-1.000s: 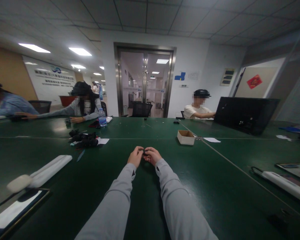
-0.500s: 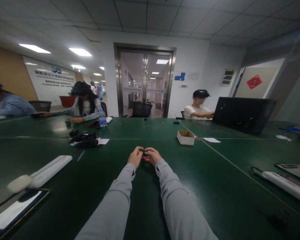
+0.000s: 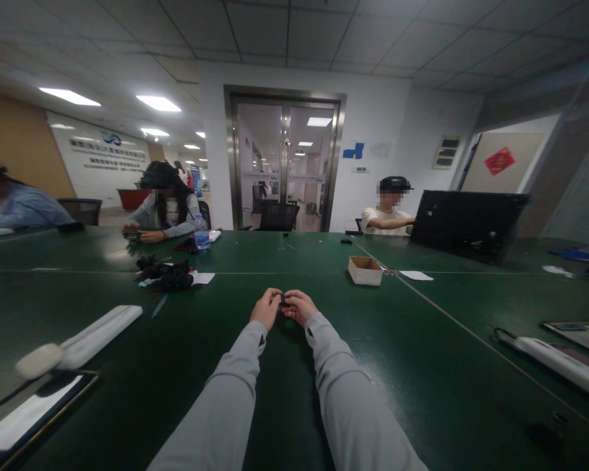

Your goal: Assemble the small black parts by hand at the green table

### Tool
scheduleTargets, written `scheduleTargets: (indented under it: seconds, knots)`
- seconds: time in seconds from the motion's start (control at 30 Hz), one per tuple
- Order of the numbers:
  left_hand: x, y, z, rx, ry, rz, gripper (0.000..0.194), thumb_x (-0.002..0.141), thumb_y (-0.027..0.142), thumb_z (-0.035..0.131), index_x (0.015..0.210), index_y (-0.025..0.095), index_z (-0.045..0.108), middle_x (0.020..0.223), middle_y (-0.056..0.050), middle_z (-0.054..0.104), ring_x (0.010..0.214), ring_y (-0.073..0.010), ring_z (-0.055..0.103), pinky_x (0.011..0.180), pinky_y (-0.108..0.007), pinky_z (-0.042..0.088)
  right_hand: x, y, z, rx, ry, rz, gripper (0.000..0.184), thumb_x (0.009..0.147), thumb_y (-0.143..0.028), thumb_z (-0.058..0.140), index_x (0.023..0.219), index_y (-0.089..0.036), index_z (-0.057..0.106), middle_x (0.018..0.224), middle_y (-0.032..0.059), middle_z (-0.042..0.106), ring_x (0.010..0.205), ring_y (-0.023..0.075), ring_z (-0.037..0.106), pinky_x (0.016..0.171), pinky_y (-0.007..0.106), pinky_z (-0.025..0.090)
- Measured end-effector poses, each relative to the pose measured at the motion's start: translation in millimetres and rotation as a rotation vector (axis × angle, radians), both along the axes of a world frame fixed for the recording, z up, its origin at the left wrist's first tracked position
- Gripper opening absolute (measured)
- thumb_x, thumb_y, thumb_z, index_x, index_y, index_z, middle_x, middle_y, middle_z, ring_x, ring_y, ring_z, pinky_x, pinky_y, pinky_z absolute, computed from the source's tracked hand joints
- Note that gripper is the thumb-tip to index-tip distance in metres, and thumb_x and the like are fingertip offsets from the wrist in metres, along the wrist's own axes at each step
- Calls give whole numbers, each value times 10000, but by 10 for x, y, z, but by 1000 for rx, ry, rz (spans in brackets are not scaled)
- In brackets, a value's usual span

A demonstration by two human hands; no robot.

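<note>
Both my arms, in grey sleeves, stretch forward over the green table (image 3: 294, 392). My left hand (image 3: 266, 309) is closed, its thumb and fingers curled around a small dark object (image 3: 283, 299). From the other side, my right hand (image 3: 299, 306) pinches the same object with bent fingers. Most of it is hidden between the fingertips, so its kind cannot be made out. The two hands almost touch, a little above the tabletop.
Ahead to the right stands an open cardboard box (image 3: 366, 271). Black items (image 3: 174, 275) lie left of my hands, near a water bottle (image 3: 201, 232). A white power strip (image 3: 101, 333) and a tablet (image 3: 34, 418) lie at left. A large black monitor (image 3: 466, 226) stands at far right.
My hands stay in place, with only a slight finger shift around the small dark object. Across the table at left, a person has drawn both hands together; the monitor at right has shifted slightly left.
</note>
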State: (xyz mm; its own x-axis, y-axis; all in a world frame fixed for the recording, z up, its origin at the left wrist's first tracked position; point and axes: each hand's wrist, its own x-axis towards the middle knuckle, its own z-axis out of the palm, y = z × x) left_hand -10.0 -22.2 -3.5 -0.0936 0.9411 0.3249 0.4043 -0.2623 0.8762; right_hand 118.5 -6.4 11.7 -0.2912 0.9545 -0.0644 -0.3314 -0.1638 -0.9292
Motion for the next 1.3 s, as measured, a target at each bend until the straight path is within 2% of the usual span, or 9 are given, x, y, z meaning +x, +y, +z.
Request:
scheduleTargets:
  seconds: [0.13,0.3,0.57,0.73,0.93,1.17,1.3]
  knots:
    - [-6,13,-14,7,8,-6,231,739,233,434,944,223,541,690,18,567,625,-99,526,555,-202,384,-2,1,-1,-2,1,4,183,625,-73,564,767,-163,492,516,-11,580,422,102,557,422,190,431]
    - [-9,27,-22,8,11,3,234,744,240,432,948,225,544,682,17,569,621,-101,534,552,-203,387,-8,8,-9,-9,-3,4,174,638,-61,550,766,-163,491,517,-8,576,427,105,561,420,190,435]
    - [8,-9,13,-4,-1,-21,268,777,381,398,909,203,549,538,36,520,486,-89,479,498,-202,369,-5,15,-11,-7,1,-7,161,646,-67,555,763,-160,494,545,-2,586,436,107,567,418,195,442]
    - [6,-32,45,18,-2,3,225,736,257,453,937,210,544,685,21,567,535,-75,496,547,-199,390,-3,3,-8,2,5,-2,171,637,-70,567,763,-161,495,528,-11,577,433,106,563,415,193,440]
    - [14,-44,50,-2,-15,-16,236,779,323,394,908,201,548,568,31,530,520,-88,500,531,-203,384,-1,-1,-4,1,3,-7,162,640,-64,544,760,-162,496,540,-1,585,439,111,567,415,195,438]
    - [-2,-15,29,26,-9,-1,235,729,210,416,925,215,547,679,25,556,543,-78,493,540,-198,382,-9,-9,4,-5,-2,-9,173,634,-78,556,770,-163,491,543,-6,585,428,102,561,419,190,434]
    - [-3,10,-3,15,-5,-5,228,770,288,385,903,205,551,574,34,519,517,-85,483,516,-197,370,-10,-16,11,-10,-11,-16,184,633,-58,517,780,-162,484,547,-4,592,421,101,560,416,186,432]
